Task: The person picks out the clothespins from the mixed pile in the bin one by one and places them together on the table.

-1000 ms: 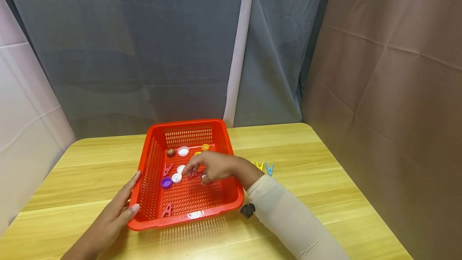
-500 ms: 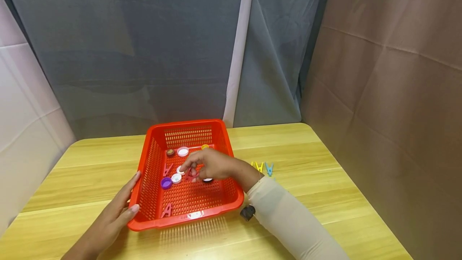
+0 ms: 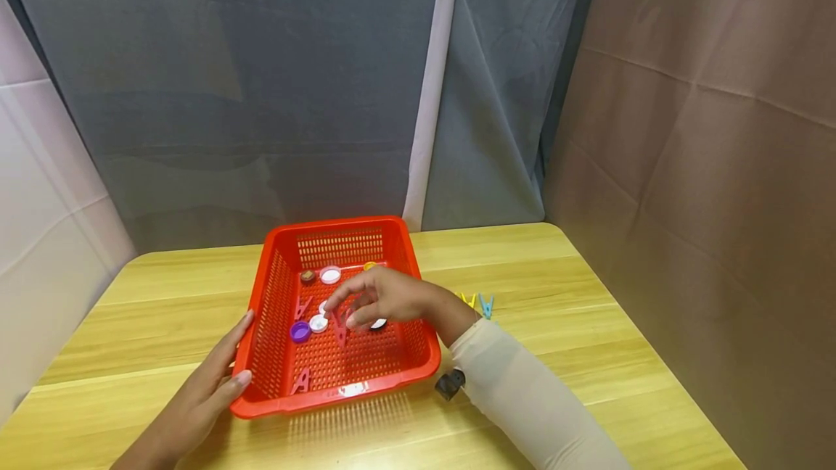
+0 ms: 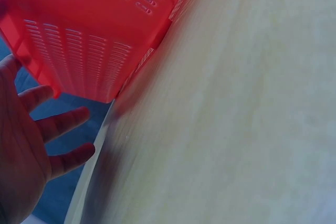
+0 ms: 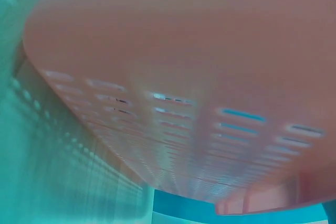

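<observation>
A red plastic basket (image 3: 353,387) with perforated walls stands on the table. My left hand (image 3: 205,390) rests against its left rim, and the left wrist view shows the fingers (image 4: 65,124) spread beside the outer wall. Inside the basket, my right hand (image 3: 385,299) pinches a red clothespin (image 3: 340,331) between index finger and thumb. Around it lie two more red clothespins (image 3: 302,381), a purple bottle cap (image 3: 300,332), several white caps (image 3: 318,323), a brown cap (image 3: 308,277) and a yellow cap (image 3: 370,265). Only the basket's outside (image 5: 173,51) shows in the right wrist view.
To the right of the basket, a yellow clothespin (image 3: 469,300) and a light blue clothespin (image 3: 486,306) lie on the wooden table (image 3: 555,274). A grey curtain (image 3: 261,93) hangs behind, with a brown one (image 3: 705,129) along the right side.
The red clothespin at my right fingertips has swung from lying flat to pointing toward me. My right hand has shifted slightly, uncovering more of a dark-rimmed white cap. The left hand stays put.
</observation>
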A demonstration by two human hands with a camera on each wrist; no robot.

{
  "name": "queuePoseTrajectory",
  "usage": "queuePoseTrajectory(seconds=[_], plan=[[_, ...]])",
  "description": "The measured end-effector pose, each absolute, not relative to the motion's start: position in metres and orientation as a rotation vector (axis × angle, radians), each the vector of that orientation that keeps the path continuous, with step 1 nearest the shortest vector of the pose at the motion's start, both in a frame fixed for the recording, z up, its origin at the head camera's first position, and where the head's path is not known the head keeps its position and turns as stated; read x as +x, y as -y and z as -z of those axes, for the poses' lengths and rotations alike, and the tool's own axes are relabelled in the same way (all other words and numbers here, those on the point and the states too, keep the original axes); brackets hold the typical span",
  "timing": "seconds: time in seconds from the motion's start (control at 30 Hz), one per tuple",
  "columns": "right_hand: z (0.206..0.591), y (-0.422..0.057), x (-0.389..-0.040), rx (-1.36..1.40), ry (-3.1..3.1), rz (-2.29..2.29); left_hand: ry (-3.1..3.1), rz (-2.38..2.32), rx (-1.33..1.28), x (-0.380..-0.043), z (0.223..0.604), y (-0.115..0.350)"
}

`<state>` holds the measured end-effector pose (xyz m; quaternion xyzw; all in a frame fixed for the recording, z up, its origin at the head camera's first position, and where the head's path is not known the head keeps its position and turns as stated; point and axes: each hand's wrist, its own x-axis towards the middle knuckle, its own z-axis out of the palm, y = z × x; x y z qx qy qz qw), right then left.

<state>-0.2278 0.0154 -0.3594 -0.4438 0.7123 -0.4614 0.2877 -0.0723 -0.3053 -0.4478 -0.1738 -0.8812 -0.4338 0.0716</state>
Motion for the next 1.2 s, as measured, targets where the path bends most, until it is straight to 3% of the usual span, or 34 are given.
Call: queuePoseTrajectory(seconds=[0.6, 0.9, 1.2], plan=[[0.3654, -0.0111, -0.2230, -0.865, -1.717, 1.371, 2.672, 1.301, -0.495, -0.0730, 0.4495, 0.3068], [0.3624, -0.0115, -0.2250, -1.050, -1.924, 1.250, 2.663, 1.295, -0.508, -0.0733, 0.4486, 0.3065], [0.3587, -0.0123, -0.2215, -1.024, -1.954, 1.295, 2.664, 1.318, -0.504, -0.0741, 0.4498, 0.3061]])
